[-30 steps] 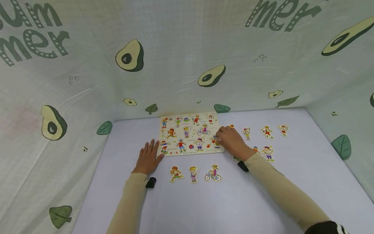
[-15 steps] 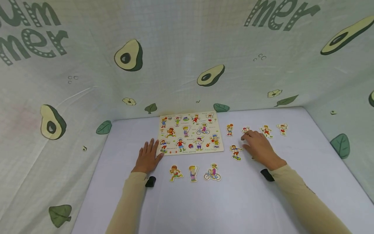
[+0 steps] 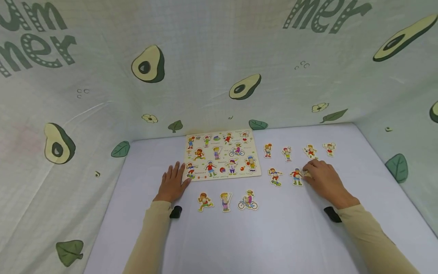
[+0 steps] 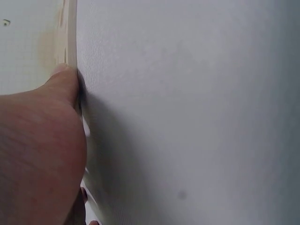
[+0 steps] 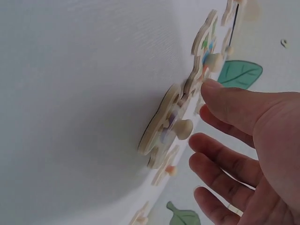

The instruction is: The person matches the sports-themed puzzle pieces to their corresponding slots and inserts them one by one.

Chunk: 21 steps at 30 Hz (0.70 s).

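Note:
My left hand (image 3: 170,185) lies flat with fingers spread at the left edge of the wooden peg puzzle board (image 3: 208,156); its thumb touches the board's edge (image 4: 71,33) in the left wrist view. Over the pieces to the right of the board, my right hand (image 3: 326,182) has its fingers loosely bent and apart. Close below them is a knobbed figure piece (image 5: 159,123), mostly hidden by the hand in the head view. Its wooden knob (image 5: 183,129) stands free of the fingertips. A roller-skater piece (image 3: 296,177) lies just left of the hand. The table-tennis figure (image 3: 251,164) sits at the board's lower right.
Along the back right lie basketball (image 3: 268,151), softball (image 3: 287,153), football (image 3: 310,151) and tennis (image 3: 330,149) figure pieces. A skateboarder piece (image 3: 275,177) is nearer. In front of the board are runner (image 3: 205,201), batter (image 3: 225,201) and cyclist (image 3: 248,200) pieces. A printed curtain (image 3: 198,57) rises behind.
My right hand has left the table-tennis figure at the board's lower right and moved right, over the loose pieces. The left hand has stayed put.

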Available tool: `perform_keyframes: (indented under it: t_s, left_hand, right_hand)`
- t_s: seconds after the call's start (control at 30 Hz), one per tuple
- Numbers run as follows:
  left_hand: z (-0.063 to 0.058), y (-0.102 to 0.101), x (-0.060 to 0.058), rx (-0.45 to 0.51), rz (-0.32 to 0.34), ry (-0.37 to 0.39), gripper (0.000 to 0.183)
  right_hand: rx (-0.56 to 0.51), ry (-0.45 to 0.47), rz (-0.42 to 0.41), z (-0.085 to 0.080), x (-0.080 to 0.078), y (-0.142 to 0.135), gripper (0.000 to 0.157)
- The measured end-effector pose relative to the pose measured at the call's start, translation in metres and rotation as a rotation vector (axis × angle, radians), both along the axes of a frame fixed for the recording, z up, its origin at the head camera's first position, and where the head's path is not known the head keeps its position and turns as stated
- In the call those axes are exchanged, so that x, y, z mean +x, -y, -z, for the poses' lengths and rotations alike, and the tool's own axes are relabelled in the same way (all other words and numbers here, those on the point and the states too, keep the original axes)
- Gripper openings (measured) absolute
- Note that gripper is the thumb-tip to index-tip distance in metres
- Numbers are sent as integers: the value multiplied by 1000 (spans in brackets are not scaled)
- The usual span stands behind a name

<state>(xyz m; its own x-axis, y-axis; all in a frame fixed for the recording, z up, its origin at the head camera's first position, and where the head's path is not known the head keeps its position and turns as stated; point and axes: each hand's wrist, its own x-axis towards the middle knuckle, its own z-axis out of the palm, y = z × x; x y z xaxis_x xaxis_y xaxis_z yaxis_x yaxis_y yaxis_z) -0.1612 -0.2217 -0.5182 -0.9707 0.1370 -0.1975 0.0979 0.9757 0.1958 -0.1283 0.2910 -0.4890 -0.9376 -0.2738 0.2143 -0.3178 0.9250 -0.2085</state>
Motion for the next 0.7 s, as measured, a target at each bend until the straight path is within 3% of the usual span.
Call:
perform_keyframes:
  t_s: [0.37,0.7]
  left_hand:
    - [-3,-1,1,-13,-5,-2,70]
    - [-6,-2,2,-5,-2,-16,70]
  right_hand:
    - [39,-23,10,1,3,-9,22]
    - [59,67,45,-2,-1,-11,15]
